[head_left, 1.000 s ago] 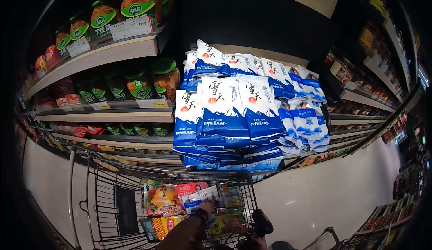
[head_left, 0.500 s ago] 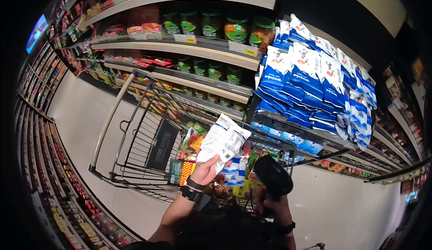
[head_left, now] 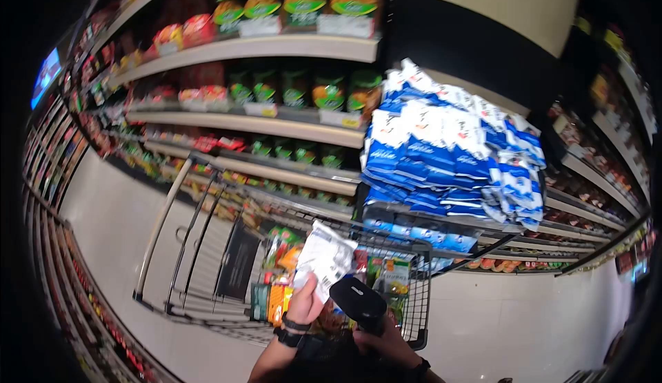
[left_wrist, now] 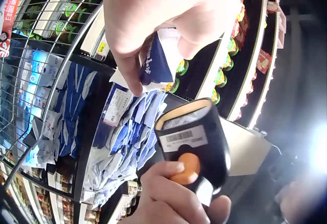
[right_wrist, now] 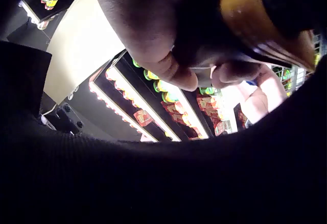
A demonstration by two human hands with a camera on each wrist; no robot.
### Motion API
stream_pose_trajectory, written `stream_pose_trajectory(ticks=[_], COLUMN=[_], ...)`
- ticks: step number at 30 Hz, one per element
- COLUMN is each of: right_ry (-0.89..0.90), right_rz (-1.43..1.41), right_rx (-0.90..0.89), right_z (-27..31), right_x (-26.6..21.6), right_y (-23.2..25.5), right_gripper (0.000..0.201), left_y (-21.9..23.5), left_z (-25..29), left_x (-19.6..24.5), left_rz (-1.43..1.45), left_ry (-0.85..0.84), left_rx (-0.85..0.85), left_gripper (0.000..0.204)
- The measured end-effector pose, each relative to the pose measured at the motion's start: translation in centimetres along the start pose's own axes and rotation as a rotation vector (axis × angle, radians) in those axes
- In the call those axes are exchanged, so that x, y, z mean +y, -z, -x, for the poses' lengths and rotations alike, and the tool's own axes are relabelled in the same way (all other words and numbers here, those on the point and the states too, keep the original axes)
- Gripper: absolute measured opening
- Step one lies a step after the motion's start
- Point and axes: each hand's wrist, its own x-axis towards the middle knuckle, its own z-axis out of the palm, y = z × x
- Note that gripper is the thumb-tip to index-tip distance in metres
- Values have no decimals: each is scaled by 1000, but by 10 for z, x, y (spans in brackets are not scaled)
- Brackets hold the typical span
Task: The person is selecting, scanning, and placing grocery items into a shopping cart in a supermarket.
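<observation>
My left hand (head_left: 303, 305) pinches a white and blue bag of salt (head_left: 324, 255) at its lower end, above the cart. Its printed back, with a barcode, faces up in the head view, while the left wrist view shows part of its blue front (left_wrist: 159, 63). In my right hand (head_left: 387, 345) is a black barcode scanner (head_left: 358, 301), gripped by the handle. Its head comes right beside the bag's lower right edge. Seen from the left wrist, a finger lies at the scanner's orange trigger (left_wrist: 187, 169). The right wrist view shows the scanner (right_wrist: 258, 17) only partly.
Below the hands stands a wire shopping cart (head_left: 422, 307) with several colourful packages in it. Stacked salt bags (head_left: 441, 142) fill a display beyond the cart. Shelves (head_left: 241, 122) of jars run along the left, and pale floor (head_left: 489, 314) shows on the right.
My left hand has lifted the bag of salt from among the packages in the cart and turned its back upward. The scanner in my right hand has come left to the bag. The head view has shifted.
</observation>
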Motion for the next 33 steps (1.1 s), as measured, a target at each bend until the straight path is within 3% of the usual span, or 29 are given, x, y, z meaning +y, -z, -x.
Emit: stream_pose_trajectory(ticks=[3, 6, 7, 9, 11, 13, 15, 17, 19, 20, 23, 27, 31, 33], right_ry=[-61, 50, 84, 95, 105, 117, 128, 164, 173, 160, 158, 158, 154, 157], right_rz=[-90, -263, -293, -377, -306, -365, -424, -448, -483, -468, -435, -439, -473, -474], right_rx=[52, 127, 152, 196, 294, 312, 330, 357, 355, 389, 458, 509, 513, 524], right_z=[3, 6, 6, 8, 11, 14, 17, 19, 19, 20, 24, 25, 23, 20], right_x=[4, 3, 4, 7, 2, 6, 14, 22, 27, 28, 36, 37, 42, 44], right_y=[13, 20, 25, 40, 51, 55, 57, 60, 63, 65, 75, 80, 83, 83], right_gripper=[13, 12, 13, 13, 16, 18, 21, 24, 24, 24, 23, 23, 25, 26], left_y=[-21, -30, -38, -72, -119, -163, -200, -209, -189, -189, -187, -190, -189, -192], left_z=[11, 5, -5, -28, -67, -107, -134, -170, -214, -221, -212, -205, -202, -201], left_x=[15, 48, 58, 79, 96, 90, 88, 71, 44, 37, 37, 46, 49, 51], left_rz=[-84, -15, 7, -282, -830, -1186, -1518, -1846, -2029, -2062, -2235, -2241, -2451, -2563], left_ry=[-64, -56, -125, -237, -504, -967, -1257, -1250, -1012, -918, -862, -817, -752, -666], left_rx=[-39, -118, -187, -136, -136, -85, -198, -219, -361, -333, -314, -355, -301, -196], left_gripper=[62, 72, 66, 53, 39, 41, 51, 61, 66, 71, 80, 83, 82, 80])
